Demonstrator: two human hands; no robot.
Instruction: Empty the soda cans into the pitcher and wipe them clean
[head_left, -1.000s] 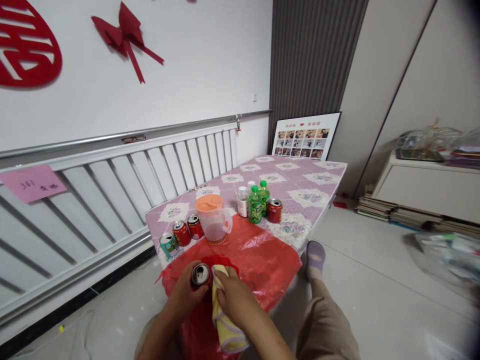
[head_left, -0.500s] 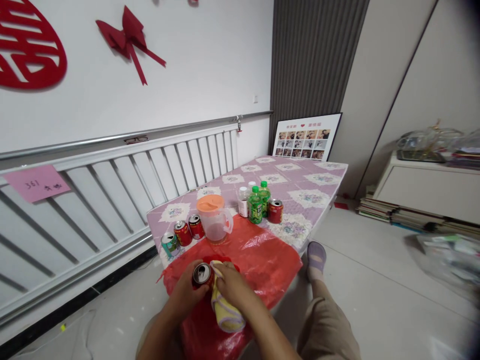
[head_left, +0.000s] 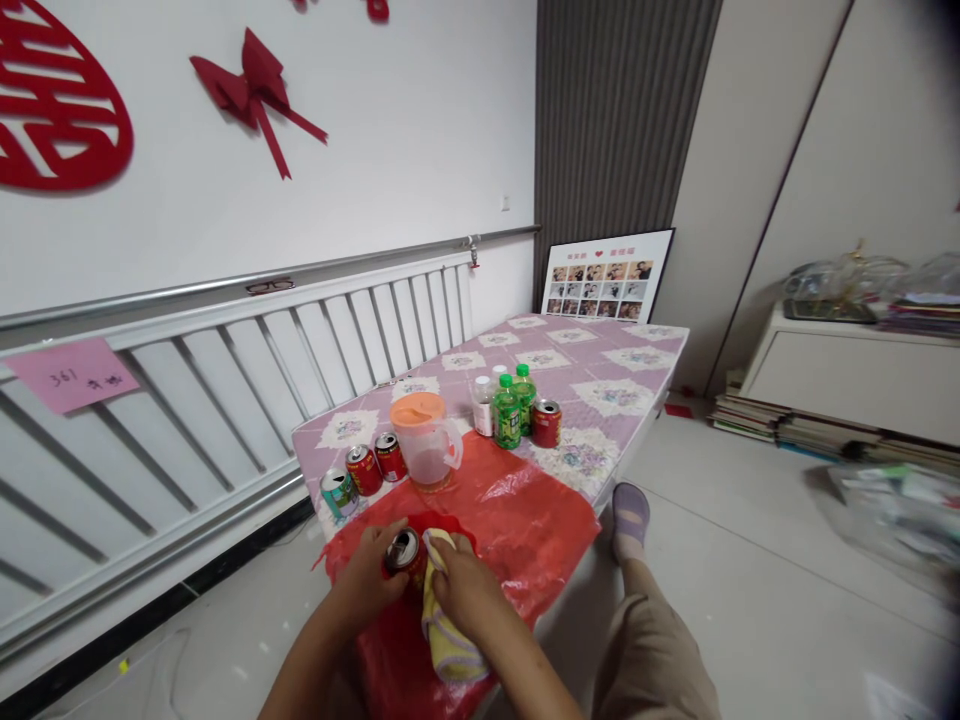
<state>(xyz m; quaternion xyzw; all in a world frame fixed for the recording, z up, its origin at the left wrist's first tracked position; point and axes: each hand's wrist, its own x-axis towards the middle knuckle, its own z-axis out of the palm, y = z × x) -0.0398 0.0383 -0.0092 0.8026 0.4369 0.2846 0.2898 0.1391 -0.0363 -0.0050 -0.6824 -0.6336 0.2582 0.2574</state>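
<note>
My left hand (head_left: 369,578) is wrapped round an opened red drink can (head_left: 405,553), its top facing up toward me. In my right hand (head_left: 460,580) is a yellow cloth with a pale purple edge (head_left: 451,640), pressed against the can's right side. Both hands are low over a red plastic sheet (head_left: 536,510) at the table's near end. Beneath the can shows part of a red basin-like rim (head_left: 442,521), mostly hidden by my hands. A clear pitcher with an orange lid (head_left: 424,445) stands just beyond.
Left of the pitcher stand a green can (head_left: 340,493) and two red cans (head_left: 364,470). Right of it are green-capped bottles (head_left: 508,415), white-capped bottles (head_left: 483,408) and another red can (head_left: 547,424). A white radiator (head_left: 300,340) runs along the table's left side.
Both hands stay on the can and cloth, with the cloth shifted slightly along the can's side. The view has tilted and turned a little; the things on the table stand as before.
</note>
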